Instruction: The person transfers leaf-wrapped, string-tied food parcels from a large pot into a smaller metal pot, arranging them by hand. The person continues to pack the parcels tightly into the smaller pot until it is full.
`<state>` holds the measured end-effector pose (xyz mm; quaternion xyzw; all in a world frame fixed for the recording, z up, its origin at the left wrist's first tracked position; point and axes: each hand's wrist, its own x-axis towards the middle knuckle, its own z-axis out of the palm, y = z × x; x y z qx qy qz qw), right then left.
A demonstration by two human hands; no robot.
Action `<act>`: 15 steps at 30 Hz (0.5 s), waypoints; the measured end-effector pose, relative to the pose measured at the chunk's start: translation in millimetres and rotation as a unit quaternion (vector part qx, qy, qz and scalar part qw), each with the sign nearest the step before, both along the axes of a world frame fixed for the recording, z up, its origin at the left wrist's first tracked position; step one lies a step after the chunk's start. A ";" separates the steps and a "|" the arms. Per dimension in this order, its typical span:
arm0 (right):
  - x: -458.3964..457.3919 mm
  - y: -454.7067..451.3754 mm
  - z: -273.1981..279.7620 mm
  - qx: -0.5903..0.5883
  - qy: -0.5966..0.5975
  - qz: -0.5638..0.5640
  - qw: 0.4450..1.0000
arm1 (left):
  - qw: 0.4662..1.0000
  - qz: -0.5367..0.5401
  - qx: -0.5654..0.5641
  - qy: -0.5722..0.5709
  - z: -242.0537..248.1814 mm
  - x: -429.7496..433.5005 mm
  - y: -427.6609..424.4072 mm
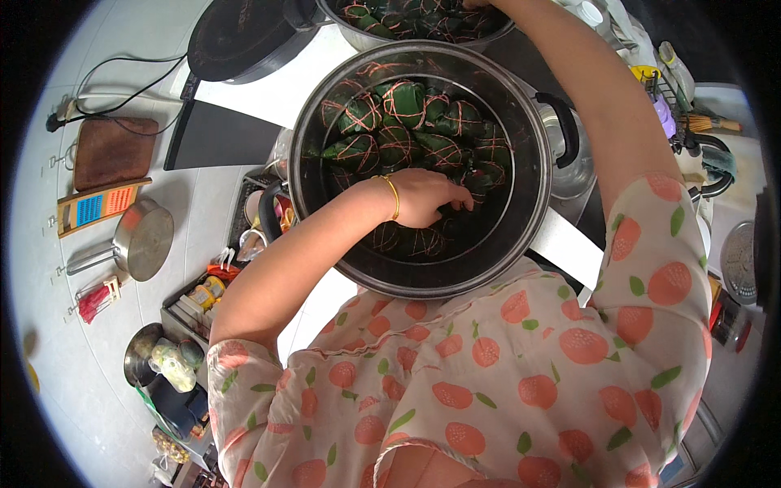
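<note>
A deep metal pot (543, 201) stands close in front of me, holding many leaf-wrapped zongzi (404, 102) tied with pinkish string. My left hand (427, 198), with a gold bracelet at the wrist, reaches inside, its fingertips at the bundles on the right side; whether it grips one is hidden. Behind is a second pot (360, 41) with more string-tied zongzi (372, 24) in dark liquid. My right arm stretches over to it, and only a little of my right hand (477, 3) shows at the top edge of the view, so its fingers are cut off.
A black round lid or pan (247, 36) lies at the upper left. A glass bowl (564, 152) sits under the near pot's right handle. On the left wall hang a cutting board (116, 152), a grater (104, 207) and a saucepan (143, 239). A dish rack (671, 91) stands right.
</note>
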<state>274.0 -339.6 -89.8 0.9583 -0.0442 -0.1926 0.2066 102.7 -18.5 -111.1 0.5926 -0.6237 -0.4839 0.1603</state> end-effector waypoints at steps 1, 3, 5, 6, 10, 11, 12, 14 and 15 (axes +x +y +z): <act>-9.3 6.6 12.1 0.007 -0.001 0.016 1.000 | 1.000 -0.002 -0.006 0.015 0.2 3.5 -0.4; -35.9 36.6 31.8 0.002 -0.084 0.068 0.994 | 0.998 -0.005 0.009 0.060 -2.5 8.2 -4.0; -80.6 67.5 63.8 0.044 -0.125 0.032 0.991 | 0.994 -0.003 0.027 0.108 -8.5 15.4 -8.1; -109.7 80.7 83.2 0.096 -0.162 0.058 0.980 | 0.990 0.002 0.037 0.139 -12.2 17.5 -10.1; -236.2 131.3 138.4 0.309 -0.193 0.009 0.931 | 0.988 -0.031 0.043 0.147 -25.8 26.1 -18.2; -256.9 143.9 141.7 0.340 -0.176 -0.002 0.924 | 0.986 -0.038 0.044 0.154 -27.6 28.0 -20.1; -273.2 152.9 142.0 0.367 -0.163 -0.013 0.916 | 0.985 -0.042 0.034 0.163 -28.7 29.2 -21.5; -295.8 164.3 135.9 0.407 -0.122 -0.069 0.903 | 0.983 -0.046 0.029 0.177 -29.3 32.2 -26.0; -304.8 169.4 130.2 0.411 -0.101 -0.016 0.906 | 0.982 -0.045 0.040 0.177 -28.9 33.1 -28.3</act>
